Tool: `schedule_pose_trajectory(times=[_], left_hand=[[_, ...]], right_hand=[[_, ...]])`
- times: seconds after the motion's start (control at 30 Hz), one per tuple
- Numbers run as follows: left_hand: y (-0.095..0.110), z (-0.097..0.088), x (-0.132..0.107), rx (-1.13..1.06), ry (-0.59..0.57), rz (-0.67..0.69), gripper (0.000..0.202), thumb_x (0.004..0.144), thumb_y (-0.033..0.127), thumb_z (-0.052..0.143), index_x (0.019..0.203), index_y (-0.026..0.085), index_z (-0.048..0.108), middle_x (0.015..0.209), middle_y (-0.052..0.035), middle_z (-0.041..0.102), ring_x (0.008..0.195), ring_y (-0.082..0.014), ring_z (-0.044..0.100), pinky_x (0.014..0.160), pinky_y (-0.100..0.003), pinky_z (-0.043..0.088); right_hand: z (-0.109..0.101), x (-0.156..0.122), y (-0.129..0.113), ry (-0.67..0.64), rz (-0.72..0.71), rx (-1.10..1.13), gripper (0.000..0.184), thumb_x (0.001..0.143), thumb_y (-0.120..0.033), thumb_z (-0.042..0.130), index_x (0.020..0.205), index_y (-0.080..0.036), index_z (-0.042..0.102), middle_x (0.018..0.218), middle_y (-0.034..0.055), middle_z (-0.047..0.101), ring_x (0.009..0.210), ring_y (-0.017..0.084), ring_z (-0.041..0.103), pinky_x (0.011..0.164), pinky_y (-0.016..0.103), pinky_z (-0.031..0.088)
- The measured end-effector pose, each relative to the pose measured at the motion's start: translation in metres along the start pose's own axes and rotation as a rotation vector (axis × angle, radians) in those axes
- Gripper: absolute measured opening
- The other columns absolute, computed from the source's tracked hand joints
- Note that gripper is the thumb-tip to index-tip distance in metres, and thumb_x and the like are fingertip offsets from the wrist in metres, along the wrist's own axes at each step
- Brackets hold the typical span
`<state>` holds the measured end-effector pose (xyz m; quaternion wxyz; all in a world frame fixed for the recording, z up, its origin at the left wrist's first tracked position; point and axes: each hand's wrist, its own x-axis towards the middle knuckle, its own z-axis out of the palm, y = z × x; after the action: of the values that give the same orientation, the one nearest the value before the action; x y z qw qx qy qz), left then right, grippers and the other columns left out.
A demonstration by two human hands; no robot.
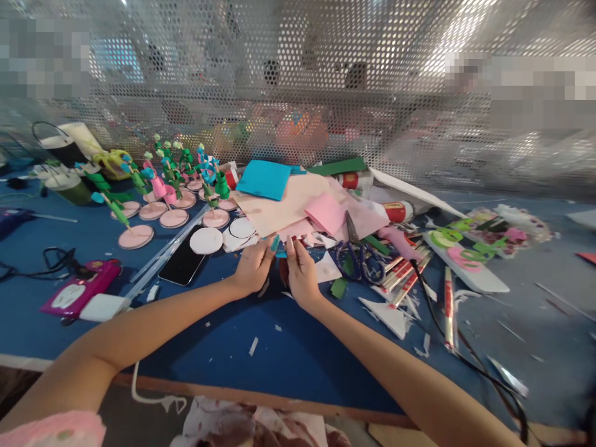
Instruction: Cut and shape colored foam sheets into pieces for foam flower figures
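Note:
My left hand (254,268) and my right hand (302,273) meet over the front of the blue table, fingertips almost touching. Both are closed in a pinch around a small blue paper strip (280,253), most of it hidden by the fingers. Beyond them lie a pink paper sheet (326,212), a larger peach sheet (274,211) and a blue paper sheet (264,179). Scissors (358,257) with dark blue handles rest to the right of my right hand. Left of my left hand is a white paper disc (206,241), partly over a black phone (182,264).
Several paper flowers on pink round bases (135,236) stand at the back left. A magenta device (84,288) with a cable lies at the left. A pink glue gun (400,242) trails its black cord rightward. A perforated metal panel (298,81) closes off the back.

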<state>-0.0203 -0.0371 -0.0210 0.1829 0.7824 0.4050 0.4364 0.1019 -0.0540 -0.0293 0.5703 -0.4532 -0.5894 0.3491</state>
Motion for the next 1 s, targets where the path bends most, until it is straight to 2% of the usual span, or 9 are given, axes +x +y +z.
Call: schedule_pose_trajectory(times=[0.23,0.43,0.6,1.0], left_hand=[[-0.001,0.0018,-0.0009,-0.007,0.068,0.046,0.043,0.093,0.045,0.021,0.08,0.018,0.052,0.062,-0.0023,0.055,0.06,-0.0148,0.054,0.06,-0.026,0.042],[-0.002,0.0026,-0.001,-0.038,0.133,0.102,0.035,0.094,0.036,0.027,0.071,0.018,0.046,0.056,0.0015,0.046,0.051,-0.0115,0.045,0.052,-0.023,0.036],[-0.0027,0.0032,-0.0008,-0.037,0.147,0.133,0.032,0.094,0.033,0.028,0.07,0.018,0.045,0.053,0.003,0.043,0.049,-0.0108,0.044,0.05,-0.022,0.035],[-0.0032,0.0029,-0.0009,-0.021,0.113,0.133,0.033,0.094,0.035,0.026,0.071,0.018,0.043,0.054,0.0029,0.042,0.049,-0.0108,0.043,0.051,-0.023,0.034]], right_hand=[[0.0052,-0.0028,-0.0006,0.024,0.026,0.011,0.037,0.085,-0.056,0.036,0.069,-0.023,0.039,0.047,-0.006,0.035,0.04,0.01,0.034,0.04,0.024,0.029],[0.0083,-0.0046,0.0017,0.005,0.057,0.09,0.036,0.084,-0.056,0.039,0.07,-0.023,0.037,0.043,-0.0085,0.034,0.033,0.007,0.031,0.034,0.022,0.026],[0.0082,-0.005,0.0062,0.003,0.051,0.109,0.033,0.086,-0.053,0.039,0.071,-0.023,0.037,0.043,-0.0088,0.035,0.032,0.007,0.032,0.032,0.021,0.026],[0.0079,-0.0037,0.0062,0.056,-0.051,-0.025,0.033,0.088,-0.045,0.037,0.065,-0.022,0.032,0.042,-0.0085,0.034,0.035,0.007,0.033,0.036,0.021,0.025]])
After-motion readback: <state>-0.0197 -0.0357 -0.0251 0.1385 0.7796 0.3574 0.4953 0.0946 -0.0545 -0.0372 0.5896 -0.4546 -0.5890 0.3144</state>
